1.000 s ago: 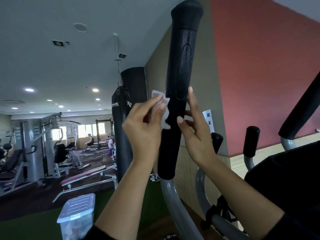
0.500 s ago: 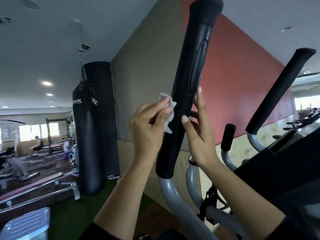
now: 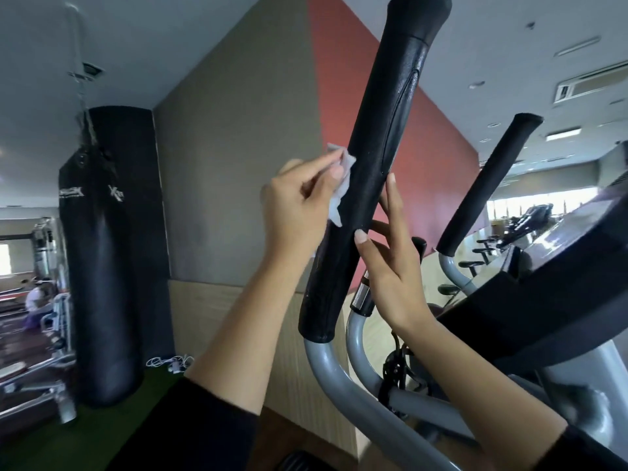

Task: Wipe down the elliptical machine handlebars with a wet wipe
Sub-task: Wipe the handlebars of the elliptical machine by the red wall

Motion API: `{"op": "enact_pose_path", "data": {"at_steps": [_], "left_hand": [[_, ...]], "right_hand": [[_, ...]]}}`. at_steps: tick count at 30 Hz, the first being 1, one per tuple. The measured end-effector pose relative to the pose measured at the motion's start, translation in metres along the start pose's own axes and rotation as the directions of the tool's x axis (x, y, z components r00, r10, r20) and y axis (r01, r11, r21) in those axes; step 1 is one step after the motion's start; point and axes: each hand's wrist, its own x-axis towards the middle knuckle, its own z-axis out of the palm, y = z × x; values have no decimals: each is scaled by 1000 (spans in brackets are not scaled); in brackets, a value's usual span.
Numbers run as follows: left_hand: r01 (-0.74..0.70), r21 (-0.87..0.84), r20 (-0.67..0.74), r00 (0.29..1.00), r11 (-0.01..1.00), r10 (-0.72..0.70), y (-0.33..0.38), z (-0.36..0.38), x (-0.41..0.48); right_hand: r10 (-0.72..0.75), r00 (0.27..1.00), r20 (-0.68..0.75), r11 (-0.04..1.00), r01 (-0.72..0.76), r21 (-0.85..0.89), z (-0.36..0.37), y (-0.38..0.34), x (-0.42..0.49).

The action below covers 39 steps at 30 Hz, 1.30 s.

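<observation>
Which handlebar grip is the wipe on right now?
The near grip at centre, the tallest: the left hand presses the wipe to its left side. The far grip on the right is untouched.

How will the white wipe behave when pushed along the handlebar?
Likely floppy: the wet wipe bunches and droops where the left hand pinches it. Probably light, given that slight pinch. Pushed along the textured handlebar, it may drag and crumple.

Around the long black foam handlebar grip [image 3: 373, 185]
The crumpled white wet wipe [image 3: 341, 195] lies against the grip's left side, pinched by the left hand [image 3: 295, 212]; the right hand [image 3: 390, 277] touches its right side. A second black foam grip [image 3: 486, 188] stands right of it, and a hanging black punching bag [image 3: 105, 249] is well left, farther back.
</observation>
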Motion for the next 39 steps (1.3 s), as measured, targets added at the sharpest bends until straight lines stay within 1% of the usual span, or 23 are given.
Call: {"op": "enact_pose_path", "data": {"at_steps": [2,4,6,10,13,17,21,25,29,32,34,39], "left_hand": [[-16,-37,29,999,999,17,-5,3,-3],[-48,-58,58,997,997,52,-16,-3,-20],[-52,-72,79,995,996,57,-29,-11,-37],[7,-80,107,994,997,1,-37,-23,-53],[34,-84,75,997,996,-28,-35,-23,-42],[99,-158,116,990,982,-81,-33,-16,-43],[57,-98,117,992,994,-46,-46,-29,-75],[101,-101,111,990,990,-89,-54,-36,-96],[105,-102,69,993,989,-98,-44,-33,-79],[121,-112,93,989,986,-111,-41,-27,-75],[142,-122,111,985,982,-129,-51,-31,-89],[230,-129,159,965,965,-209,-66,-50,-116]], "right_hand": [[-8,1000,-7,1000,8,-4,1,-1,0],[-10,1000,-11,1000,10,-17,1,-2,0],[-11,1000,-12,999,10,-38,2,-2,-1],[10,1000,-11,997,-11,-82,2,-3,-7],[16,1000,-16,993,-17,-113,2,-4,-12],[35,999,-12,991,-36,-132,6,-3,-23],[37,999,-15,982,-39,-187,12,3,-33],[46,999,-13,977,-48,-206,14,5,-41],[55,998,-4,978,-55,-203,15,5,-45],[70,998,-3,982,-70,-177,16,7,-47],[79,997,-5,984,-79,-162,18,7,-49],[93,995,-22,984,-95,-150,22,7,-54]]}}
